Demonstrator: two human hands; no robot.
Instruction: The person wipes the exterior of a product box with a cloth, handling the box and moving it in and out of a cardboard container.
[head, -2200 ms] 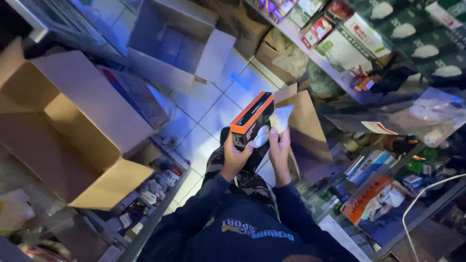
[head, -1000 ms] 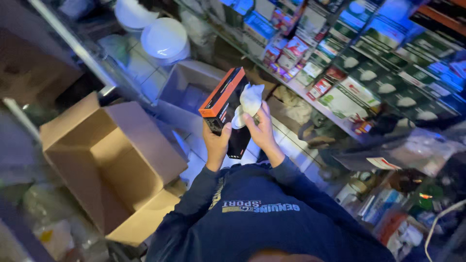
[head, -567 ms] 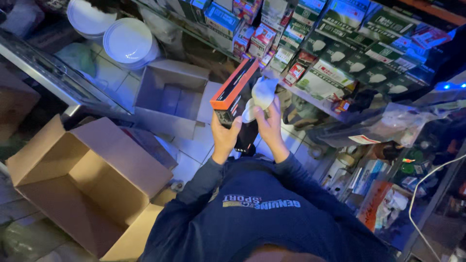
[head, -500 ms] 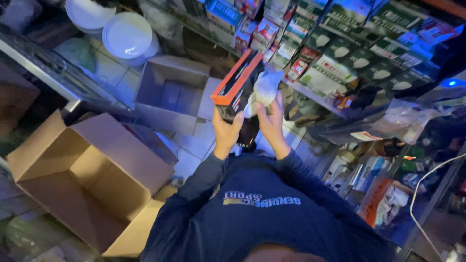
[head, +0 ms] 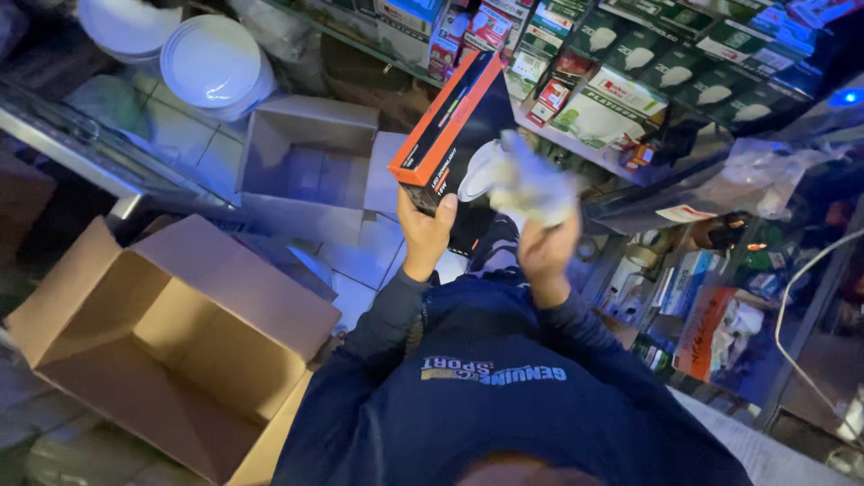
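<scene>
My left hand (head: 425,236) grips the lower end of a long black box with an orange side (head: 453,120), held up and tilted in front of me. My right hand (head: 545,255) is closed around a crumpled white cloth or wrapping (head: 531,185) that presses against the box's dark face. Both arms are in dark blue sleeves. Something white and rounded shows between the cloth and the box; what it is cannot be told.
A large open brown carton (head: 171,337) stands at lower left, a smaller open carton (head: 310,166) beyond it on the tiled floor. White round plates (head: 216,67) are stacked at top left. Shelves of boxed goods (head: 621,85) run along the top and right.
The view has swung from the floor up toward the shelves. The box has risen and tilted more upright, and my right hand with the white cloth has moved up along its face.
</scene>
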